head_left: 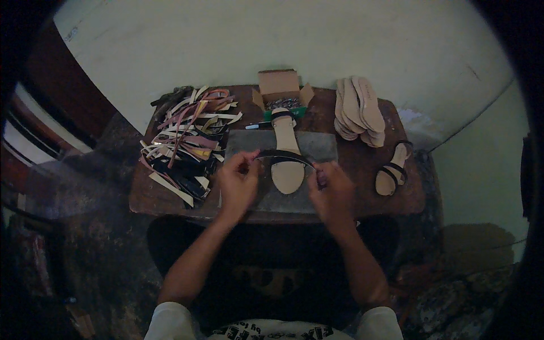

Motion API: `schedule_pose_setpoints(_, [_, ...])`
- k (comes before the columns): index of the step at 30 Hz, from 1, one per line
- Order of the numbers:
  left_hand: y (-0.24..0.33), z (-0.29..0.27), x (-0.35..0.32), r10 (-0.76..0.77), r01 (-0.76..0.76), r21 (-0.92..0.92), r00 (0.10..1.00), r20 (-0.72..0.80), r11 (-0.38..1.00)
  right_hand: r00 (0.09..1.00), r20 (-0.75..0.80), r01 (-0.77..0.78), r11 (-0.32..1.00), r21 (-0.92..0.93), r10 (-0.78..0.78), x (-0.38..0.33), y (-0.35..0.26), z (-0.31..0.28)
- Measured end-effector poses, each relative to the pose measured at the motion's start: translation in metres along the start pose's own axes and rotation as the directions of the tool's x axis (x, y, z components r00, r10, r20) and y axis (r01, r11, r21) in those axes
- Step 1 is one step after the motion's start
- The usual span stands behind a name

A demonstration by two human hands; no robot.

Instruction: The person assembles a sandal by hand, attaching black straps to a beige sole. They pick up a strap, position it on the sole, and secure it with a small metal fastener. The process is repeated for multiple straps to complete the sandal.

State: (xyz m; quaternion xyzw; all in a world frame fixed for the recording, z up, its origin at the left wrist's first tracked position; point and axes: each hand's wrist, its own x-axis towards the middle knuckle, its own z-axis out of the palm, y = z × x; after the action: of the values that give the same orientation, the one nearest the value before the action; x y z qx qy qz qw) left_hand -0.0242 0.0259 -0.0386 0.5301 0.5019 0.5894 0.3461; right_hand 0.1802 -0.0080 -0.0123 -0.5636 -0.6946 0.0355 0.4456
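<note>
Held a black strap (285, 156) taut across the sole (286, 158) on the slab (317, 144), pinched at its ends by left hand (238, 184) and right hand (331, 190) (fingers closed tight). Could have slipped off-line, likely from uneven pull. Left of sole, strap pile (184, 141).

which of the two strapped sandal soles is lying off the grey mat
The sandal sole at the table's right edge; the other sandal sole lies on the grey mat, between the hands.
</note>
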Motion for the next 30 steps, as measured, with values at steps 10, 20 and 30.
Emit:
schedule_pose_setpoints(10, [0.026,-0.005,-0.009,0.076,-0.178,0.546,0.976,0.205,0.819,1.0,0.0,0.002,1.0,-0.018,-0.002,-0.003,0.006,0.005])
schedule_pose_setpoints(20, [0.025,-0.009,-0.005,-0.14,-0.007,0.524,0.961,0.24,0.852,0.999,0.038,-0.031,0.999,0.039,0.029,-0.001,0.005,0.001])
schedule_pose_setpoints(30, [0.024,-0.014,-0.004,-0.15,-0.067,0.541,0.926,0.347,0.838,0.966,0.237,-0.115,0.993,0.038,0.103,0.001,0.012,-0.006])
